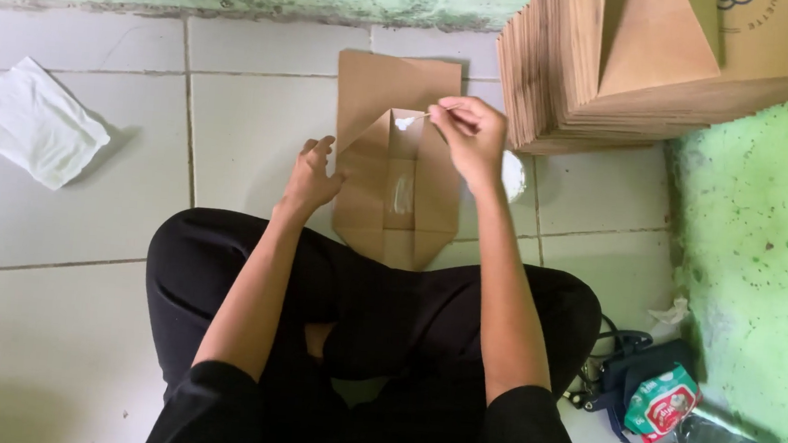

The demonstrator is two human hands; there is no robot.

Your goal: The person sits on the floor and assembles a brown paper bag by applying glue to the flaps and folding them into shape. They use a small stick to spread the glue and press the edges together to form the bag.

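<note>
A flat brown paper bag (pixel 398 179) lies on the tiled floor (pixel 80 223) just ahead of the crossed legs, its bottom folds opened out. The right hand (pixel 472 138) is pinched shut on a thin glue stick (pixel 422 118), whose white-tipped end is touching the upper fold. The left hand (pixel 310 178) is laid with fingers loosely spread and nothing held, pressed on the bag's left flap. For a clean seam, the paste would best be drawn thin along the fold edge while the flap is kept pinned flat. A stack of finished bags (pixel 558 84) stands near, at the right.
</note>
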